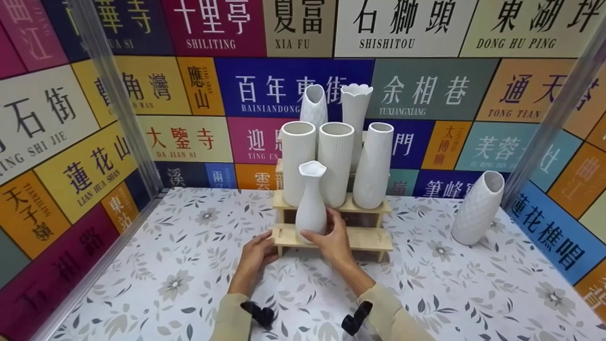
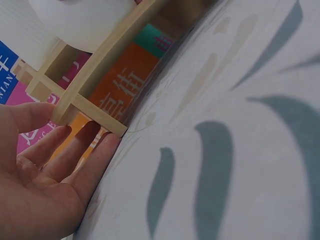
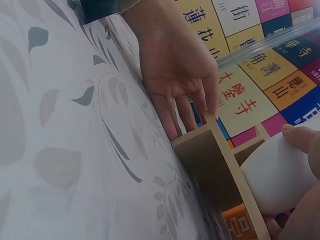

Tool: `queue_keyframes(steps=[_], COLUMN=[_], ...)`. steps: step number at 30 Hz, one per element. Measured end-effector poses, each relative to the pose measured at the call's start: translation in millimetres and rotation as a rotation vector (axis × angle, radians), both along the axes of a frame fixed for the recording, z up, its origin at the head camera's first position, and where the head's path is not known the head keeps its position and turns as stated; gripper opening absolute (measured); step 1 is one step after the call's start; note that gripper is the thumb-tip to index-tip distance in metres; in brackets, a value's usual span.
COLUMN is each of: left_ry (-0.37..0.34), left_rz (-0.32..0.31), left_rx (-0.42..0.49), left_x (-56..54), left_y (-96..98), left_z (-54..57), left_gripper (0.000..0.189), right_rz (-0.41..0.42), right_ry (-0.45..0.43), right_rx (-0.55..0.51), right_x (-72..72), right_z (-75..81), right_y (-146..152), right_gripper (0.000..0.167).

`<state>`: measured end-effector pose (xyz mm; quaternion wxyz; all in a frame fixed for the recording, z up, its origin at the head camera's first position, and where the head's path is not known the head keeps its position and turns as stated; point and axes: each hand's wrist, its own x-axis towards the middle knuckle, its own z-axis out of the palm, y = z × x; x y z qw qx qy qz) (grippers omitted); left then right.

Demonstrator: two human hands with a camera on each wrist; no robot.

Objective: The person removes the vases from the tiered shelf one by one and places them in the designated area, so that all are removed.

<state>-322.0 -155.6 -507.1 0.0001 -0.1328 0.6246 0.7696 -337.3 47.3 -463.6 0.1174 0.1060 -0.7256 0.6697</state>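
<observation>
My right hand grips the lower body of a small white vase with a narrow neck and wavy rim. Its thumb lies across the front and its fingers go round the far right side. This vase is upright at the lowest step of a pale wooden tiered stand. At the stand's left end, my left hand holds the lowest step. In the left wrist view the thumb is at the board's end and the other fingers are against the leg.
On the middle step stand a smooth cylinder vase, a ribbed vase and a tapered vase. Behind rise a slant-mouthed vase and a scalloped vase. A diamond-textured vase stands right on the floral tablecloth.
</observation>
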Motion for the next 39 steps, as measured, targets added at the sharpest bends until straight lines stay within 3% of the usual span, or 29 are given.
queue_keyframes(steps=[11, 26, 32, 39], left_ry=[-0.012, 0.011, -0.004, -0.028], left_rz=[0.018, 0.011, 0.029, 0.026], left_rx=[-0.015, -0.018, -0.018, -0.036], left_x=[-1.3, -0.3, -1.4, -2.0], left_y=[0.5, 2.2, 1.9, 3.2], left_z=[-0.8, 0.1, 0.0, 1.6], left_gripper=[0.051, 0.05, 0.05, 0.05], right_rz=[-0.016, -0.102, -0.131, -0.19], right_ry=[-0.083, 0.002, 0.014, 0.089], right_rx=[0.028, 0.131, 0.1, 0.101], right_x=[-0.6, 15.5, 19.9, 21.8], right_z=[6.5, 6.8, 23.8, 49.9], right_y=[-2.9, 19.6, 39.2, 69.6], right_gripper=[0.087, 0.082, 0.086, 0.087])
